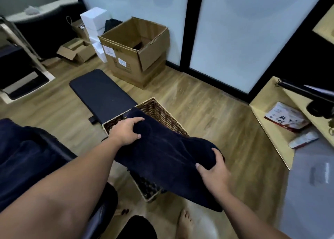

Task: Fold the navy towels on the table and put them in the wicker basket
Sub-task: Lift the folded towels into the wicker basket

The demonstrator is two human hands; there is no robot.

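navy and folded, the towel (162,154) hangs across the middle of the frame right above the wicker basket (159,110), with the left hand (126,130) curled round its far upper end and the right hand (215,168) gripping its near lower edge, thumb on top. this looks like the putting-away step; next the towel must be lowered flat into the basket without unfolding. more navy towels (27,148) lie at the left edge of the frame.

Large black brush-style characters, not legible, on red-and-white packet (286,117); cardboard box (133,52) labels unreadable.
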